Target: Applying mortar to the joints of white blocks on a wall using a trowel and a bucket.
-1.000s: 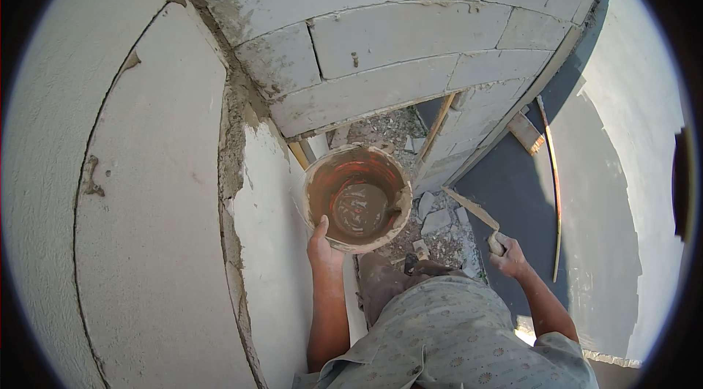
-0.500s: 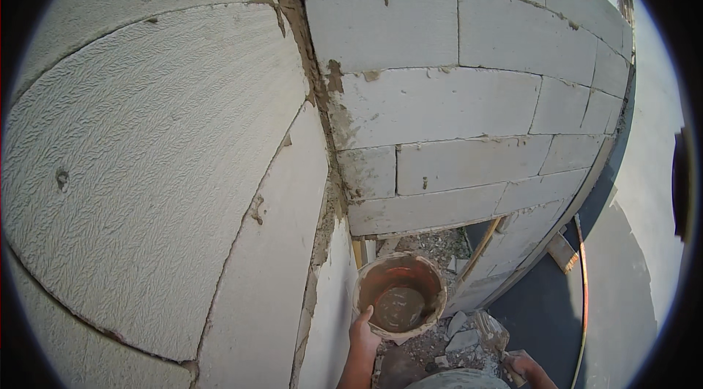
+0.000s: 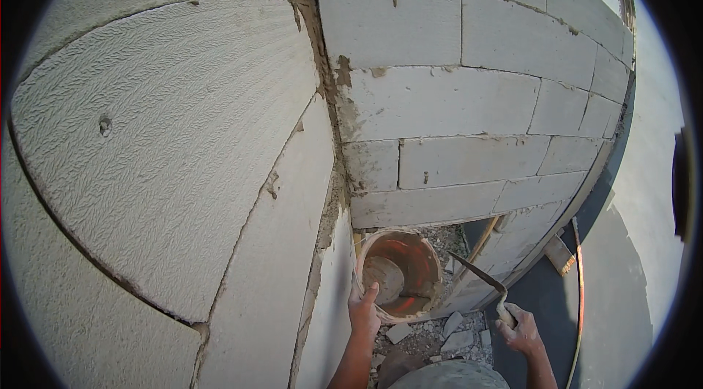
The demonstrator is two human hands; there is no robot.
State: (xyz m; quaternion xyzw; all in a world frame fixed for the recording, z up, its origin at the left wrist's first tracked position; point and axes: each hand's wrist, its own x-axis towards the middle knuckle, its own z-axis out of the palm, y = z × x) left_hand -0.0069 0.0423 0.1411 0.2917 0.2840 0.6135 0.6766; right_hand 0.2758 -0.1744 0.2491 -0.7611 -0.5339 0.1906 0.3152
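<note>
My left hand point(image 3: 364, 312) grips the near-left rim of a round mortar-smeared bucket point(image 3: 423, 261), thumb over the edge. Orange shows through the grey smears on its inner wall, and grey mortar point(image 3: 384, 279) lies at the bottom. The bucket is tilted, its mouth facing me. To its right, my right hand point(image 3: 521, 332) is closed round the handle of a trowel point(image 3: 480, 272). The blade is seen nearly edge-on and points up and left toward the bucket's right rim, apart from it.
A wall of pale blocks point(image 3: 476, 162) rises ahead, meeting another block wall point(image 3: 183, 147) on the left at a mortar-filled corner. Broken block pieces point(image 3: 458, 340) litter the ground below the bucket. At the right are a small wood block point(image 3: 560, 255) and a thin orange-yellow strip point(image 3: 581, 294).
The right hand has risen and turned the trowel, blade now pointing up-left toward the bucket. The bucket has tipped in my left hand, showing more orange inner wall.
</note>
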